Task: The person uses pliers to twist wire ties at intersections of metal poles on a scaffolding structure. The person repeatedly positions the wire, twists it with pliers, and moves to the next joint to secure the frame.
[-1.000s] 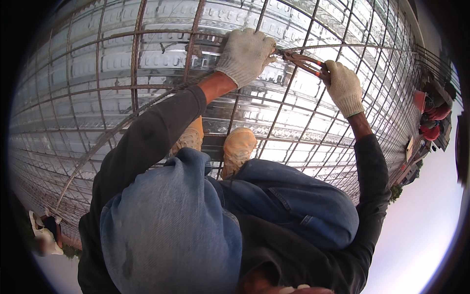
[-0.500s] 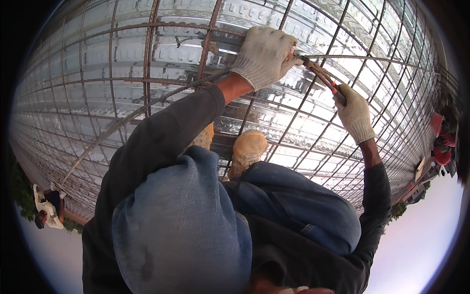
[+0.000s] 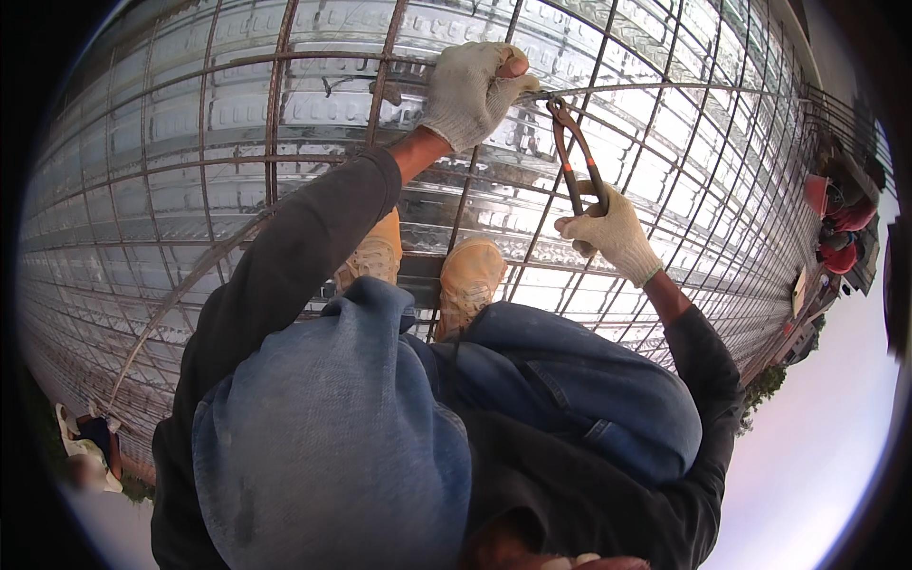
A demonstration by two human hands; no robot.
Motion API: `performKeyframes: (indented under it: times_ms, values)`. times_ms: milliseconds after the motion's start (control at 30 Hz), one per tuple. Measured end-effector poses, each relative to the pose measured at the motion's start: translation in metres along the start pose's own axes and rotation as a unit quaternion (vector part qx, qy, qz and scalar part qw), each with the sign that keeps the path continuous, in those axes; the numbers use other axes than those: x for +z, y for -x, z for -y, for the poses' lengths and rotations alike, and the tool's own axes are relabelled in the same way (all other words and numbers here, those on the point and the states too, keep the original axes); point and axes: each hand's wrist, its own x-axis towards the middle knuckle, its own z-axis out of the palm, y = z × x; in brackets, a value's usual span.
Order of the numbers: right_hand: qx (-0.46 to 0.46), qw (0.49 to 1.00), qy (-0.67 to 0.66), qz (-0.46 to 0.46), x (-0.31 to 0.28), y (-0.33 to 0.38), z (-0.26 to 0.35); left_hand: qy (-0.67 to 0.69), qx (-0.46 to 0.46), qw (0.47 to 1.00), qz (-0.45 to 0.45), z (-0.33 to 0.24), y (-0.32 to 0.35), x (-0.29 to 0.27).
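My left hand (image 3: 467,97), in a whitish knit glove with bare fingertips, is closed at the rebar mesh (image 3: 332,55), beside a bar crossing. What its fingers pinch is too small to make out. Nearer to me on the right, my gloved right hand (image 3: 613,233) grips the handles of a pair of end-cutting pincers (image 3: 562,133). Their dark handles carry orange bands and are spread apart. The pincers' head points away from me and meets the mesh just right of my left fingertips. Whether the jaws grip any wire cannot be seen.
Shiny ribbed metal decking (image 3: 328,104) lies under the mesh. My tan boots (image 3: 470,275) stand between the bars, below my bent knees. A long loose bar (image 3: 180,290) curves away to the left. Another person (image 3: 87,442) is at the far left; red items (image 3: 838,258) lie far right.
My right hand has come left and closer to me. The pincers have swung from a slant to nearly straight, with their handles now apart. My left hand stays at the crossing.
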Motion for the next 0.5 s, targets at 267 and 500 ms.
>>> performKeyframes:
  times_ms: [267, 500]
  values:
    - [-0.202, 0.790, 0.476, -0.330, -0.010, 0.002, -0.006, 0.005, 0.046, 0.998, -0.030, 0.007, -0.001, 0.000]
    - [0.027, 0.987, -0.118, 0.104, -0.034, 0.000, 0.017, 0.026, 0.041, 0.998, -0.033, 0.006, 0.001, -0.001]
